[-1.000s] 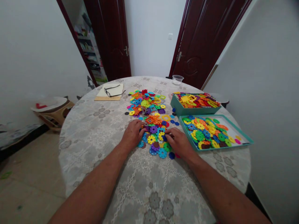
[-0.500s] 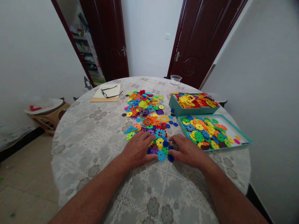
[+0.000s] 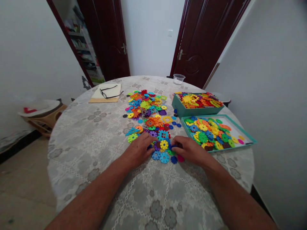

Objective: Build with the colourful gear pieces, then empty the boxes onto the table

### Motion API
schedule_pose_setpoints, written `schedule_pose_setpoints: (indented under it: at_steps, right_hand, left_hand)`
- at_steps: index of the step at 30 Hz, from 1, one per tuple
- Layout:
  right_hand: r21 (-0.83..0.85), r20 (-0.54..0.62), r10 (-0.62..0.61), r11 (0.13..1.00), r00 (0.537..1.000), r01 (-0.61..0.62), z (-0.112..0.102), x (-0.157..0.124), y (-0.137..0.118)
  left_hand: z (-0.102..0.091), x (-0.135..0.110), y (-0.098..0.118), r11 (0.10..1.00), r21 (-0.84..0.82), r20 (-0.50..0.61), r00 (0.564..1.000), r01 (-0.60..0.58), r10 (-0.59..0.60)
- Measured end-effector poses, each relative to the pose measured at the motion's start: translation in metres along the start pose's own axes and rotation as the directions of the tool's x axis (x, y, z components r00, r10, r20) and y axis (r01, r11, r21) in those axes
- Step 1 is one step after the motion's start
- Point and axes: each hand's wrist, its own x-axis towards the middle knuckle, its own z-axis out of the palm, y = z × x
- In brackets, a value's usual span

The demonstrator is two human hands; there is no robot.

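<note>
My left hand [image 3: 139,149] rests at the left of the near end of a colourful heap of plastic interlocking discs [image 3: 151,105]. Its thumb and index finger are apart, with a blue piece partly visible between them. On the other side, my right hand [image 3: 189,150] pinches a dark blue interlocking disc [image 3: 173,146], mostly covered by the fingers. Between the hands lie a yellow disc [image 3: 164,145] and a light blue disc [image 3: 164,157]. A dark blue disc [image 3: 174,159] and a pink disc [image 3: 180,158] lie just below my right hand.
At right, a teal box [image 3: 189,111] is piled with plastic pieces; a shallow teal-rimmed lid [image 3: 242,132] before it holds more discs. Black glasses [image 3: 110,96] lie on a pale notebook [image 3: 96,100] at far left. A clear plastic cup [image 3: 178,79] stands at the back edge.
My right thumb and index finger have closed on a dark blue disc. My left hand has shifted slightly left, uncovering more blue discs. The whole view has shifted slightly.
</note>
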Motion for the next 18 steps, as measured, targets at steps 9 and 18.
schedule_pose_setpoints:
  at_steps: [9, 18]
  right_hand:
    - [-0.024, -0.07, 0.032, 0.999, 0.997, -0.033, 0.01, 0.006, 0.01]
    - [-0.095, -0.033, -0.026, 0.995, 0.999, 0.023, 0.011, 0.006, 0.006]
  left_hand:
    - [0.006, 0.001, -0.009, 0.999, -0.034, -0.08, 0.997, -0.012, 0.009]
    - [0.004, 0.003, -0.004, 0.999, -0.006, -0.142, 0.989, -0.038, 0.037]
